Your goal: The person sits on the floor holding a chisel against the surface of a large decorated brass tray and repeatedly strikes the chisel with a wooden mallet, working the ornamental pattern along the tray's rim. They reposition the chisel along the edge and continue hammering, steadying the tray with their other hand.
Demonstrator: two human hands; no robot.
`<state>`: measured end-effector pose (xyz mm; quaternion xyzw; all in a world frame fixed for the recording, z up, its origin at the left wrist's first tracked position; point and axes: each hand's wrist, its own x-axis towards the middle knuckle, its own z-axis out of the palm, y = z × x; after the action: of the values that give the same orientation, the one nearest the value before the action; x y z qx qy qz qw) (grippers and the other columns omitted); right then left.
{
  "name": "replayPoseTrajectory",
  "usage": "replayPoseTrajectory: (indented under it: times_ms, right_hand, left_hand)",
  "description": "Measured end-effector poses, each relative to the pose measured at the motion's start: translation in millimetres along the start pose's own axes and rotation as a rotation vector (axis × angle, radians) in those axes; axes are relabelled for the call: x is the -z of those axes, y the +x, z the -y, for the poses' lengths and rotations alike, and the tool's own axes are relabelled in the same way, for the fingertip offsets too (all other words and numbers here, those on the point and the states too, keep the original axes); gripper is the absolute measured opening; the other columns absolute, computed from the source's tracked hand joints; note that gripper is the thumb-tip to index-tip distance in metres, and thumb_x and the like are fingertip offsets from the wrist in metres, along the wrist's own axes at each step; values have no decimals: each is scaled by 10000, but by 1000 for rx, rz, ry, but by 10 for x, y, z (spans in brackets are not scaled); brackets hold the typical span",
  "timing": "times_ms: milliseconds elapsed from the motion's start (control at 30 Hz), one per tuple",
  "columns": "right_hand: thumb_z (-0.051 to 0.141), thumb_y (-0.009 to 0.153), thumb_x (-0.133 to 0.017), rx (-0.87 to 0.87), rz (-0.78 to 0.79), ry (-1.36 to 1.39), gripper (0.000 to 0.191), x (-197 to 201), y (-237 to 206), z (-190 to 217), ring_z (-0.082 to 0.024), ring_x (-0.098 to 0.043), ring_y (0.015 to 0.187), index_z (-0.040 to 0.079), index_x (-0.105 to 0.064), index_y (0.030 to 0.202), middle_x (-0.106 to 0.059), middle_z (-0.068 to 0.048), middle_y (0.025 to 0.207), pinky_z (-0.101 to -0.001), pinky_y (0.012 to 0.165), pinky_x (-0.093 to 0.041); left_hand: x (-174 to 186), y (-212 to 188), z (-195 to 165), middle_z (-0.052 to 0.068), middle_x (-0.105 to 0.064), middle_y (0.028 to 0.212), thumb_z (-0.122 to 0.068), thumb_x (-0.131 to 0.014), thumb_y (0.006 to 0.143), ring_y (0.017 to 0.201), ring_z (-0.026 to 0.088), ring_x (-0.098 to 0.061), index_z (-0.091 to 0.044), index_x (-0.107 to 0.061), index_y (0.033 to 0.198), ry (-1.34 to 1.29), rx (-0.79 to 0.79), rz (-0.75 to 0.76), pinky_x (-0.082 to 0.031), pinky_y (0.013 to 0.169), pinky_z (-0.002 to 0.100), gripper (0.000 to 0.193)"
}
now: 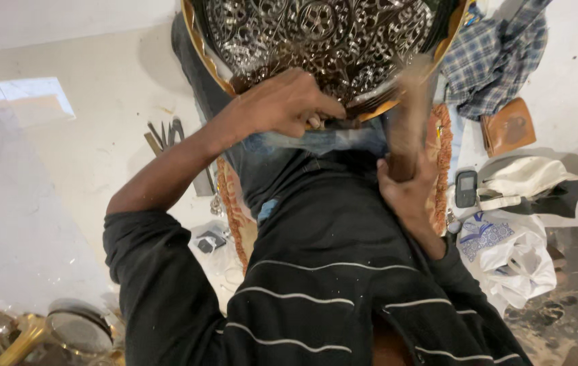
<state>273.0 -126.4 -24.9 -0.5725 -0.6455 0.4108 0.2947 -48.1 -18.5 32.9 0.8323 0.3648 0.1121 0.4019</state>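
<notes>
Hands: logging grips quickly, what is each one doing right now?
Left hand: closed, fingers curled at the lower rim of the engraved tray; what it pinches cannot be told.
Right hand: closed around a blurred wooden handle.

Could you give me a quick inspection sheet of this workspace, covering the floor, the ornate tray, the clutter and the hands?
Surface: pale floor, patterned mat under the person.
Job's things: ornate engraved metal tray with gold rim.
Clutter: metal tools, plaid cloth, brown wallet, small phone, white bags, brassware.
Hands: left hand pressed on tray edge; right hand grips a blurred tool.
Cables: nothing seen.
Surroundings: white wall.
</notes>
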Motion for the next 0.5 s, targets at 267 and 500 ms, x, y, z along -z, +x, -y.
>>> replayPoseTrajectory:
  times_ms: [267,500]
  right_hand:
    - [28,852,-790,-102,-104,550,385,2,105,168,-167,-638,879,-22,-581,1172,-651,-141,929,-331,757,-515]
    - [-39,871,-807,-37,2,152,222,-22,-26,-9,-180,-636,791,-2,-616,979,-645,-91,860,-335,734,-525]
  left_hand:
    - [-37,-28,98,137,-631,555,132,-677,580,412,217,-548,-51,-765,1186,-42,-48,-48,-394,403,389,639]
    - [-126,-109,153,155,-699,663,110,-727,661,450,231,-558,-67,-781,1171,16,-83,-124,-378,390,389,543]
